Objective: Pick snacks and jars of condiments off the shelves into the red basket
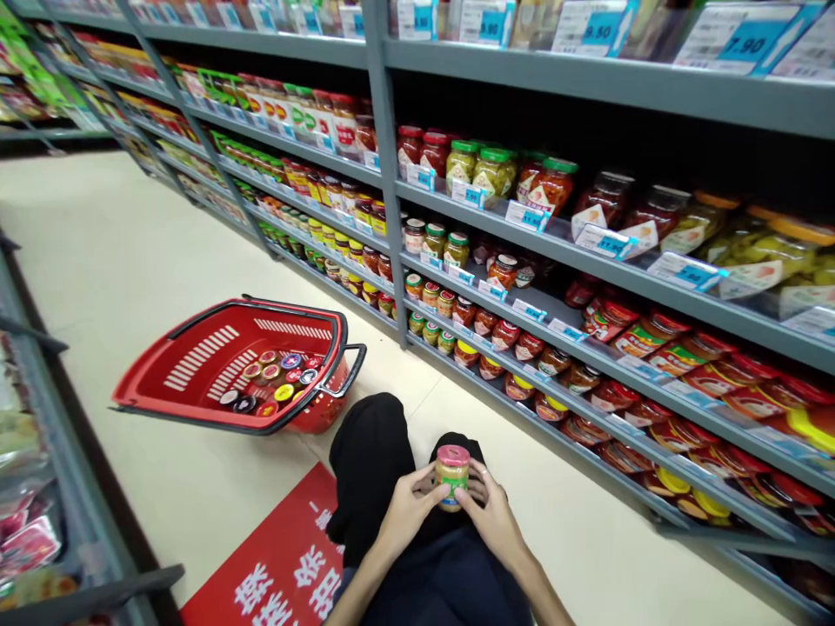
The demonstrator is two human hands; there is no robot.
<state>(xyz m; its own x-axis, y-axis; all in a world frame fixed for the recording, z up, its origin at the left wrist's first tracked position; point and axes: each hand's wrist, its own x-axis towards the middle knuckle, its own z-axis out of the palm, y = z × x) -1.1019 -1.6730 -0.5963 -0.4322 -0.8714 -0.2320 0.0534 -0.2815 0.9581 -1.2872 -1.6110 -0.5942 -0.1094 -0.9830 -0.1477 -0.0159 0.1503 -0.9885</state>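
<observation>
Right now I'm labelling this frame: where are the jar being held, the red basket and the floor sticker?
jar [452, 476], head view, label.
red basket [196, 356], head view, inner wall.
floor sticker [287, 565], head view, red face.

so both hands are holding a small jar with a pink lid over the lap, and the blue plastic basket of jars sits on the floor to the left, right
Not quite: the plastic basket is red, not blue, as the head view shows. The rest holds: the left hand and right hand both hold the small pink-lidded jar over the lap, and the basket of jars sits on the floor to the left.
</observation>
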